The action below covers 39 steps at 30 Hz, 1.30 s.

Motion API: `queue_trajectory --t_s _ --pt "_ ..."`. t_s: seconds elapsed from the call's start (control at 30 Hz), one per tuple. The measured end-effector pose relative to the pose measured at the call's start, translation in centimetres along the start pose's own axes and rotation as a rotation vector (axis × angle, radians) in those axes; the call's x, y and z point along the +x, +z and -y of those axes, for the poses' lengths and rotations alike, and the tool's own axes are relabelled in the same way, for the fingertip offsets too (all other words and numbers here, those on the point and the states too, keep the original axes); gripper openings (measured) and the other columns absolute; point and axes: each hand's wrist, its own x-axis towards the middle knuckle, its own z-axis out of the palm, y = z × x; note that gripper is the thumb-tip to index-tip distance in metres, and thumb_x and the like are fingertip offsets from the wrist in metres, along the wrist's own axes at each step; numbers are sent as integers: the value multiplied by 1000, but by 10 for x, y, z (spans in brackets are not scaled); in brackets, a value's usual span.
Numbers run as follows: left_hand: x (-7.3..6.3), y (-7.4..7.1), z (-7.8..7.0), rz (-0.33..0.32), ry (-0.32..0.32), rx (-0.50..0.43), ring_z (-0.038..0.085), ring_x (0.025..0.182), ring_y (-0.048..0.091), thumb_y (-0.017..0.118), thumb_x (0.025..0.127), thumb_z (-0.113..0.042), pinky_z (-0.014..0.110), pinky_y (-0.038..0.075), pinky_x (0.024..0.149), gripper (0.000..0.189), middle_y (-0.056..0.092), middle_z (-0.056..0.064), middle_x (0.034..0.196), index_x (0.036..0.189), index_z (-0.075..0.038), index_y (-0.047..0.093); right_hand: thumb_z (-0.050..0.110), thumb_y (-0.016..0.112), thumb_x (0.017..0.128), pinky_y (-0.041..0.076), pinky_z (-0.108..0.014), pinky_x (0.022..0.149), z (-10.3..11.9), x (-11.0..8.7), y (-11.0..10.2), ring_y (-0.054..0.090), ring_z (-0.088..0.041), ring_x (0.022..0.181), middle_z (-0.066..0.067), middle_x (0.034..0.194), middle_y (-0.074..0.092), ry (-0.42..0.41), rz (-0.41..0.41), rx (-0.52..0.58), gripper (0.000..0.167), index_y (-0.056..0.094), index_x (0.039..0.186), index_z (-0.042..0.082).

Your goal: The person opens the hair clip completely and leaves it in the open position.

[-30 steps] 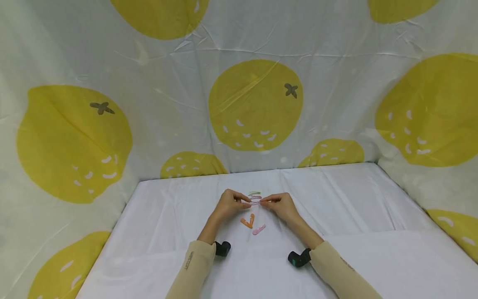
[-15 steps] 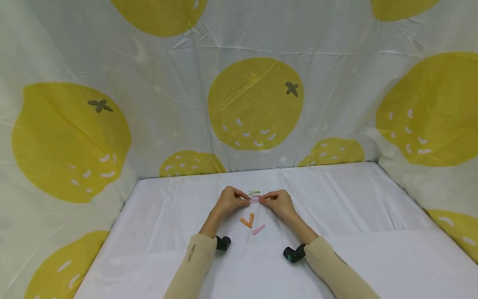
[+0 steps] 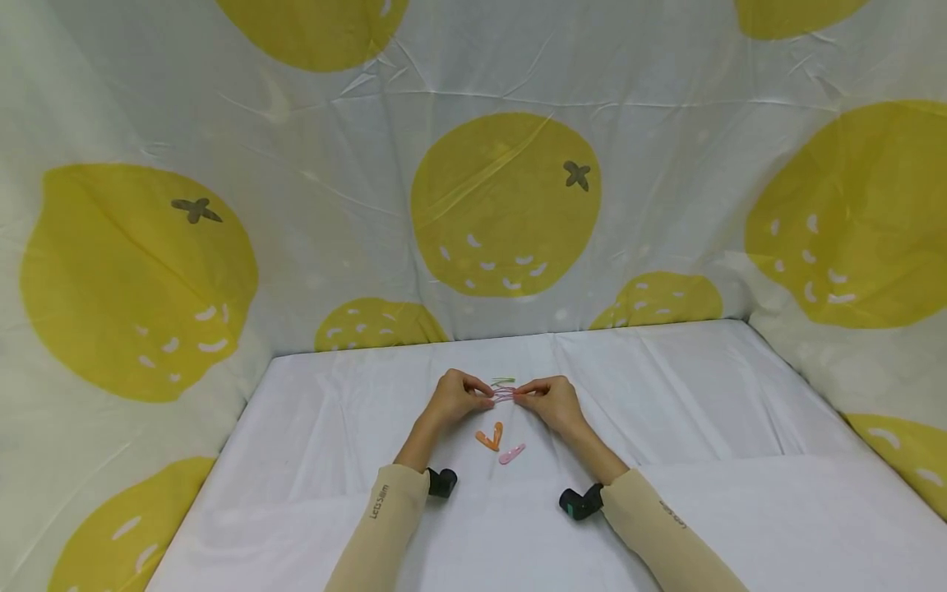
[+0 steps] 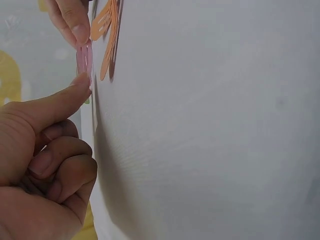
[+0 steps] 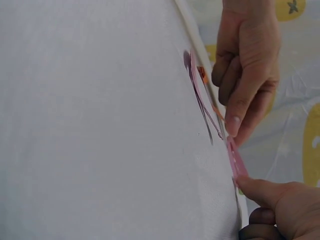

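Between both hands is a pink snap hair clip (image 3: 504, 396), seen closer in the left wrist view as a pink hair clip (image 4: 84, 59) with slots. My left hand (image 3: 455, 400) pinches one end between thumb and finger. At the other end, the right hand (image 3: 553, 403) pinches it too; in the right wrist view its thumb lies along the clip (image 5: 236, 159). Just beyond the fingers lies a green hair clip (image 3: 503, 381), partly hidden. Nearer the body, orange hair clips (image 3: 491, 437) form a V, beside another pink hair clip (image 3: 512, 454).
A white cloth (image 3: 666, 411) with creases covers the table. Behind it hangs a curtain (image 3: 355, 181) printed with yellow lemons, which also closes in both sides. Black wrist cameras (image 3: 444, 483) stick out from the beige sleeves (image 3: 385, 518).
Both hands have shifted slightly away from the body, still pinching the pink hair clip. The orange and pink clips in front stay where they were.
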Motion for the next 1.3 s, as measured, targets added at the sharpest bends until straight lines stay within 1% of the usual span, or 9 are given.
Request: queue_trajectory --t_s 0.23,0.47,0.57,0.67,0.87,1.03,1.13,1.23,1.3 --pt "-3 -1 3 -11 -10 -16 8 57 40 84 83 -5 22 31 55 14 45 -5 58 96 1 82 14 87 83 32 -23 56 1 -3 -1 42 -10 58 6 55 55 0 14 12 9 85 90 8" --pt "-9 -4 2 -10 -34 -88 10 59 41 83 86 -7 23 32 56 13 48 -3 59 98 -3 83 15 88 83 30 -22 54 -1 -5 -7 39 -9 57 8 53 50 22 28 53 13 85 94 9" --pt "-14 -5 1 -1 -35 -101 10 61 42 84 86 -10 23 33 57 15 50 -3 61 99 -5 83 17 86 84 30 -22 52 -2 -5 -11 39 -8 56 8 54 47 54 30 83 14 84 96 8" --pt "-21 -8 -1 6 -20 -110 10 62 43 85 86 -13 23 34 59 17 50 -4 61 102 -6 83 18 85 85 30 -21 54 -2 -8 -16 39 -9 58 7 57 44 117 37 115 15 84 97 9" --pt "-39 -14 -3 0 -11 -167 10 63 41 85 85 -10 21 32 58 20 49 -4 61 104 -5 82 20 85 86 31 -23 59 3 -26 -27 41 -10 66 6 59 44 193 109 140 18 84 101 10" --pt "-56 -14 -7 56 -1 -199 10 62 42 85 83 -9 21 33 58 24 50 -4 60 106 -2 81 21 85 85 30 -22 58 8 -42 -33 40 -9 65 7 59 44 168 175 131 22 83 104 10" --pt "-63 -10 -8 91 6 -175 9 60 41 85 83 -7 20 32 57 23 49 -5 59 104 -2 81 22 85 86 31 -22 58 9 -50 -34 40 -8 63 7 59 45 133 221 124 25 82 107 9" --pt "-67 -5 -9 114 9 -147 8 59 41 84 82 -5 20 32 57 20 51 -6 59 103 -3 82 21 84 86 31 -20 56 6 -56 -34 39 -6 59 7 58 44 79 277 115 26 82 108 7" --pt "-70 -2 -8 124 7 -135 8 61 44 84 82 -5 19 34 58 19 58 -4 62 101 -2 82 19 84 86 30 -19 54 3 -58 -33 37 -4 57 7 58 43 28 322 98 25 82 107 6"
